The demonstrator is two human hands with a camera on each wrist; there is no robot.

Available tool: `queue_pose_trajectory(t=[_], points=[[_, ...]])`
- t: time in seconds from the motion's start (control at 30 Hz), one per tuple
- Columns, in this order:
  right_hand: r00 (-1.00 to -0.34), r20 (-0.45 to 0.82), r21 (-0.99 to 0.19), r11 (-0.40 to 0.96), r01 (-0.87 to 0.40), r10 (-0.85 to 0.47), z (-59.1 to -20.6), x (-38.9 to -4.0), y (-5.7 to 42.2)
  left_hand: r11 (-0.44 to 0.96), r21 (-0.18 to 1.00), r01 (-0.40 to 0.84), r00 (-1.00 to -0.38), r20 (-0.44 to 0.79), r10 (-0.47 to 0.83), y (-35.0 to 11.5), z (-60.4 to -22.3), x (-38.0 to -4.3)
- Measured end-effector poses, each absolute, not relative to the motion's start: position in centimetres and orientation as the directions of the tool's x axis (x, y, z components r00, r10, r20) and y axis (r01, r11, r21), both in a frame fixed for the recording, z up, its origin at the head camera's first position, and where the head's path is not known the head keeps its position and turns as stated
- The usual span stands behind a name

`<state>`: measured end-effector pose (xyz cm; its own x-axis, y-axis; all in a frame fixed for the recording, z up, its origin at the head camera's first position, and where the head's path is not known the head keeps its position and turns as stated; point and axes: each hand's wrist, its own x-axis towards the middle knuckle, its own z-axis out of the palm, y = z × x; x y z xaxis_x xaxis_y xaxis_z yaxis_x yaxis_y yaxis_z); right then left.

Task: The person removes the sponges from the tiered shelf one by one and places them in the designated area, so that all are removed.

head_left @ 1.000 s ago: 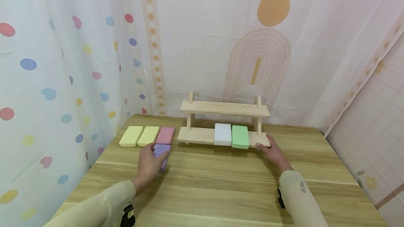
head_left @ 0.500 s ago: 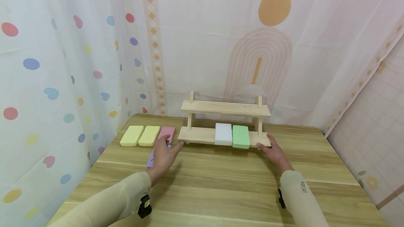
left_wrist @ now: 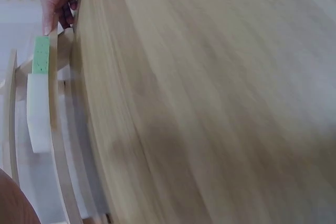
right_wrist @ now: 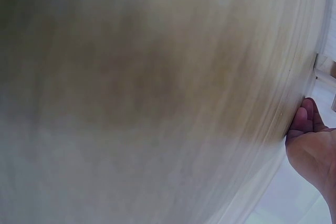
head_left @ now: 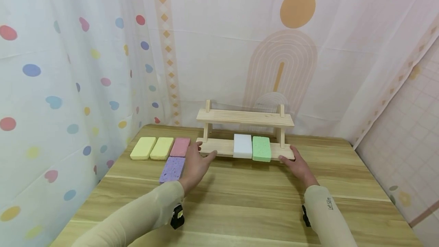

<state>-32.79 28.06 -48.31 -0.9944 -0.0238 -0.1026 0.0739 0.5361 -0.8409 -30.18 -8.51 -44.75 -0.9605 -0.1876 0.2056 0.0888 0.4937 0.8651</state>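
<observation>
A two-tier wooden shelf rack [head_left: 245,116] stands at the back of the table. On its lower board lie a white sponge [head_left: 242,146] and a green sponge [head_left: 261,149] side by side. My right hand [head_left: 300,167] grips the right end of that lower board; in the left wrist view its thumb lies on the board with the other fingers curled under. My left hand [head_left: 194,166] is at the board's left end, thumb and fingers spread apart, holding nothing. Just left of it a purple sponge [head_left: 172,169] lies on the table, with a pink sponge [head_left: 180,146] behind it.
Two yellow sponges [head_left: 143,148] lie in a row at the table's left, beside the pink one. Patterned curtains [head_left: 219,48] hang behind the table [head_left: 240,209] and along its left side. A tiled surface [head_left: 408,125] borders the right.
My left hand has let go of the purple sponge and moved right to the rack's left end. The purple sponge stays in front of the pink one. My right hand keeps its place.
</observation>
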Motion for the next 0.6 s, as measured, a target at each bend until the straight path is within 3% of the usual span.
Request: queue_pose_trajectory(t=[0.6], points=[[-0.993,-0.117,-0.827,0.557,0.082,-0.029,-48.2,-32.6,27.9,0.496,0.865,0.073,-0.967,0.184,-0.178,-2.5,-44.7,-31.4]])
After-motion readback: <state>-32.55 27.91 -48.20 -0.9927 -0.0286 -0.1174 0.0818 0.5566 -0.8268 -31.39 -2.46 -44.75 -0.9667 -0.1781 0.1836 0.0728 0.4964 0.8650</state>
